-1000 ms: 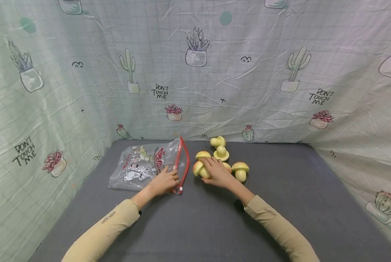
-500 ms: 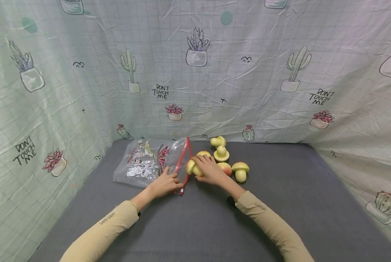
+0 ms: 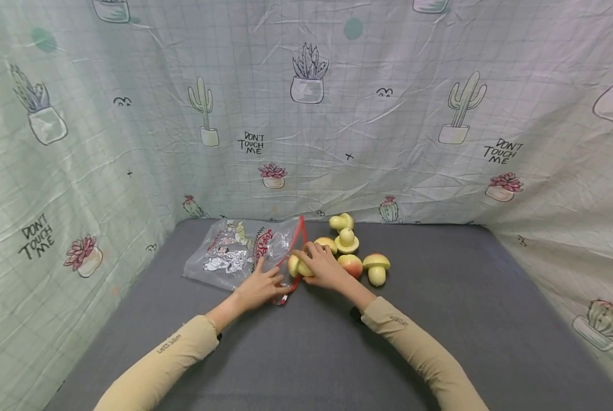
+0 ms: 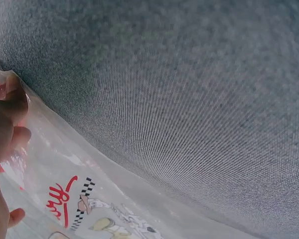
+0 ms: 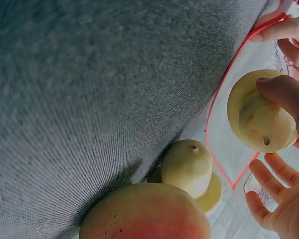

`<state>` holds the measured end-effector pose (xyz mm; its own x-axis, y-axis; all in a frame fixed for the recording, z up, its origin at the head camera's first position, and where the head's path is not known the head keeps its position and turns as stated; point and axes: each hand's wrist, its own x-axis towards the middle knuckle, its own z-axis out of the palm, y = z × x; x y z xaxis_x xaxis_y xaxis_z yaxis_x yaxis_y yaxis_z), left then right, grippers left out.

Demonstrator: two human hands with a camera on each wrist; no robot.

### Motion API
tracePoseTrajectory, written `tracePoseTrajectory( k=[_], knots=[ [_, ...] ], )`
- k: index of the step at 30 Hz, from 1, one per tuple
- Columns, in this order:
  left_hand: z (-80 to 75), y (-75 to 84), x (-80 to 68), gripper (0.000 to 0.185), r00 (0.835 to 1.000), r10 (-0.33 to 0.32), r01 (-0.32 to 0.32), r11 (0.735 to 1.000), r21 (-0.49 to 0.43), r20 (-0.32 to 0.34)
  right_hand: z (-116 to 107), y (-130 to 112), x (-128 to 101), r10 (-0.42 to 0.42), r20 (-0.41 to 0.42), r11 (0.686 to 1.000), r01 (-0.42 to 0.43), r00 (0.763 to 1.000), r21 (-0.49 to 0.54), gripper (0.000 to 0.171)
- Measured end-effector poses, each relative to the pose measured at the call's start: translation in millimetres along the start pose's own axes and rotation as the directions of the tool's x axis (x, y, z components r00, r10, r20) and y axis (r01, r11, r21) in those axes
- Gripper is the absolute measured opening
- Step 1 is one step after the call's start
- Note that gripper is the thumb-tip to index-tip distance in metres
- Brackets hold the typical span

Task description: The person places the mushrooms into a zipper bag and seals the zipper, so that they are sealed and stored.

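Note:
My left hand point(image 3: 259, 288) grips the mouth of a clear plastic zip bag point(image 3: 229, 251) at its near corner. The left wrist view shows the thumb on the bag's film beside the red strip, with cartoon print point(image 4: 109, 224) below. My right hand point(image 3: 327, 269) holds a yellow mushroom-shaped piece point(image 5: 266, 122) at the bag's mouth, thumb pressed on its cap side. Its other fingers reach around behind. The red zip edge point(image 5: 217, 94) stands apart, forming an opening behind the held mushroom in the right wrist view.
Beside the right hand lie more mushroom pieces: a red-tinged one point(image 3: 351, 265), an upright one point(image 3: 376, 268), an upturned one point(image 3: 346, 242) and one at the back edge point(image 3: 342, 221). A cactus-print curtain point(image 3: 378, 142) rises behind the grey table point(image 3: 306, 354).
My right hand has carried the mushroom left, from among the others to the bag's mouth. The bag has shifted right, its red edge nearer the right hand; the left hand has moved slightly right.

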<state>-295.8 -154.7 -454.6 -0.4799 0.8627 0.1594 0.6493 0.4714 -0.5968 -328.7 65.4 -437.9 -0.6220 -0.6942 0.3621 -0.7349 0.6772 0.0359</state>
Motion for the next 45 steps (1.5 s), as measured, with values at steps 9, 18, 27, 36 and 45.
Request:
tracePoseTrajectory(
  k=[9, 18, 27, 36, 45],
  knots=[
    [1.9, 3.0, 1.8, 0.053, 1.000, -0.005, 0.006, 0.998, 0.063, -0.018, 7.8, -1.4, 5.8, -0.007, 0.037, 0.992, 0.011, 0.999, -0.126, 0.072],
    [1.3, 6.5, 1.6, 0.049, 1.000, 0.005, -0.004, 0.996, 0.088, -0.010, 14.2, -3.5, 7.7, 0.017, 0.036, 0.981, -0.010, 0.999, -0.194, 0.071],
    [-3.0, 2.9, 2.5, 0.050, 1.000, 0.010, -0.011, 0.996, 0.083, 0.019, 10.5, -2.2, 2.9, -0.006, 0.004, 0.976, 0.007, 1.000, -0.217, 0.059],
    [-6.4, 4.3, 4.4, 0.046, 0.999, 0.024, -0.029, 0.987, 0.160, 0.030, 1.1, -2.1, -18.2, -0.110, -0.004, 0.976, 0.107, 0.994, -0.191, 0.053],
    [-8.1, 5.3, 3.4, 0.046, 0.999, 0.024, -0.028, 0.987, 0.158, 0.030, 1.2, -3.6, -32.2, -0.175, 0.009, 0.966, 0.174, 0.984, -0.193, 0.046]
  ],
)
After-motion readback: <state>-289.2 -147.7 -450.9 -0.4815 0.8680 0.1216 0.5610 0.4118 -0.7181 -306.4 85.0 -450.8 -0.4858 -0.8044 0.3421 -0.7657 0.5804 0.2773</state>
